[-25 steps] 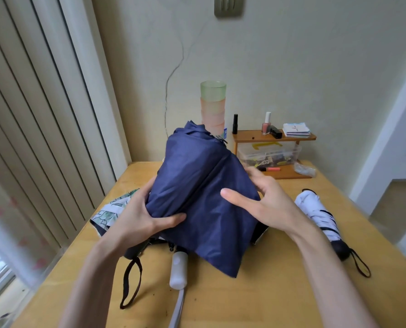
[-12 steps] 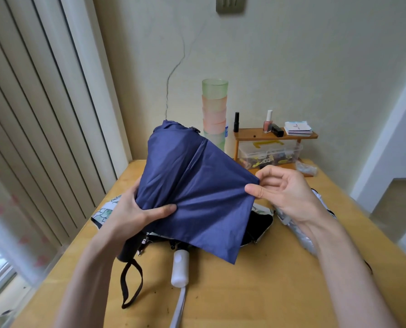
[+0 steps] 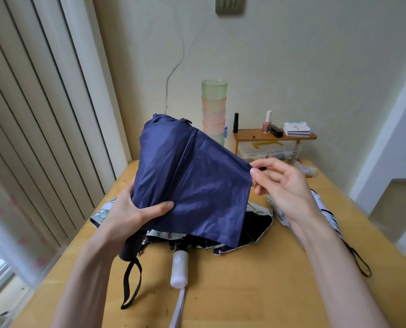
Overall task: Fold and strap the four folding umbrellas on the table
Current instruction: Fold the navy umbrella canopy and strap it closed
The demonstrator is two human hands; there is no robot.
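Observation:
I hold a navy blue folding umbrella (image 3: 192,181) tilted up above the table, its canopy loose and its black handle (image 3: 131,245) pointing down at me. My left hand (image 3: 131,211) grips it near the handle, thumb across the cloth. My right hand (image 3: 280,183) pinches the canopy's right edge and pulls a fold out flat. Under it lies an unfolded floral umbrella (image 3: 256,223) with a black lining and a white handle (image 3: 179,268). A white strapped umbrella (image 3: 325,214) lies at the right, mostly behind my right arm.
The wooden table (image 3: 256,292) ends at a wall. At the back stand stacked plastic cups (image 3: 214,107), a small wooden shelf (image 3: 273,137) with bottles and cards, and a clear box (image 3: 270,150) beneath it. Vertical blinds (image 3: 31,114) run along the left.
My right hand has left the canopy's face and now pinches its right edge, drawing the fold out sideways. The umbrella has tipped left and back. My left hand keeps its grip.

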